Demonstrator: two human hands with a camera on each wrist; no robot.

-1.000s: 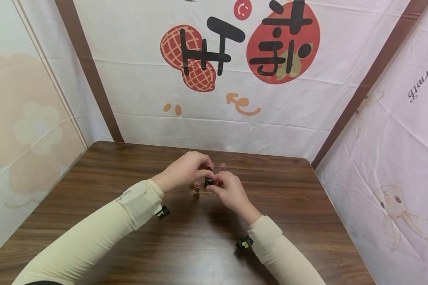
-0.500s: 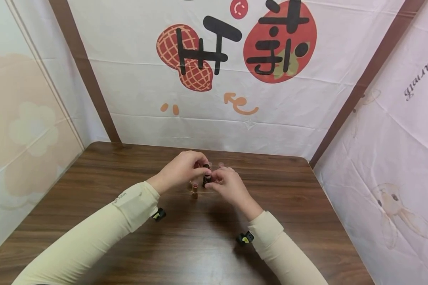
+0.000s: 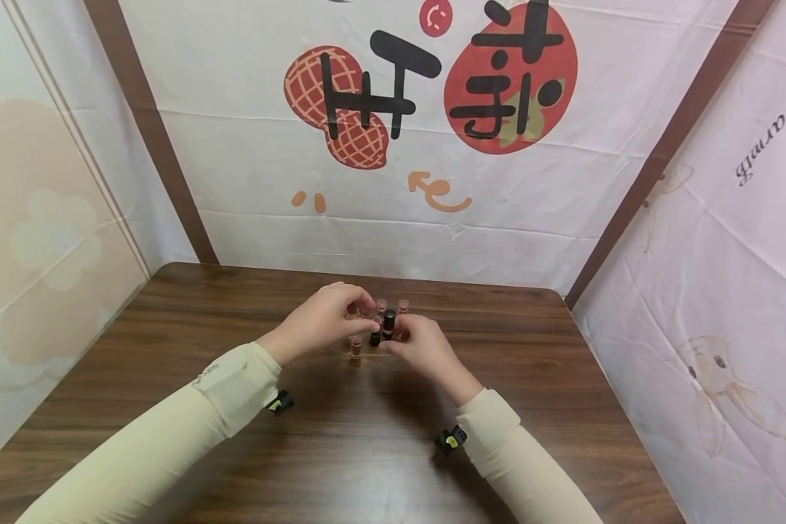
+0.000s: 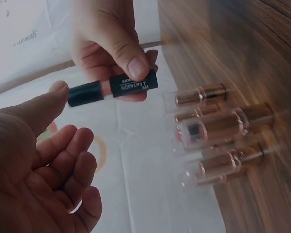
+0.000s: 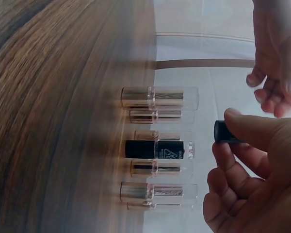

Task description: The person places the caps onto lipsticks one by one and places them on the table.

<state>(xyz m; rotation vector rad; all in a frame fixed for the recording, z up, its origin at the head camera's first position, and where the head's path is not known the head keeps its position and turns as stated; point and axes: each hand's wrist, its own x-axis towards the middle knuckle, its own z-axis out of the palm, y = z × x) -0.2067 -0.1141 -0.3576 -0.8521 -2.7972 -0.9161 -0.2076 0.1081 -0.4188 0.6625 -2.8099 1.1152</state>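
My right hand [image 3: 424, 351] pinches a black lipstick tube [image 3: 389, 324] between thumb and fingers. White lettering and a pinkish band show on this tube [image 4: 111, 89] in the left wrist view. To its left is my left hand [image 3: 324, 320], holding nothing, its fingers loosely bent. In the left wrist view, the left thumb [image 4: 51, 102] lies close to the tube's end; I cannot tell whether they touch. Below the hands, a second black lipstick [image 5: 155, 149] stands among several gold lipsticks with clear caps, such as the near gold lipstick [image 3: 356, 352].
The lipsticks stand close together on a dark wood-grain table [image 3: 340, 451], towards its far edge. Printed white cloth [image 3: 249, 145] hangs behind the table, with more cloth at both sides. Each wrist wears a black strap device [image 3: 450, 440].
My left hand has come away from the upper end of the black lipstick tube and moved slightly left. My right hand keeps its hold, and the tube's upper end is now exposed.
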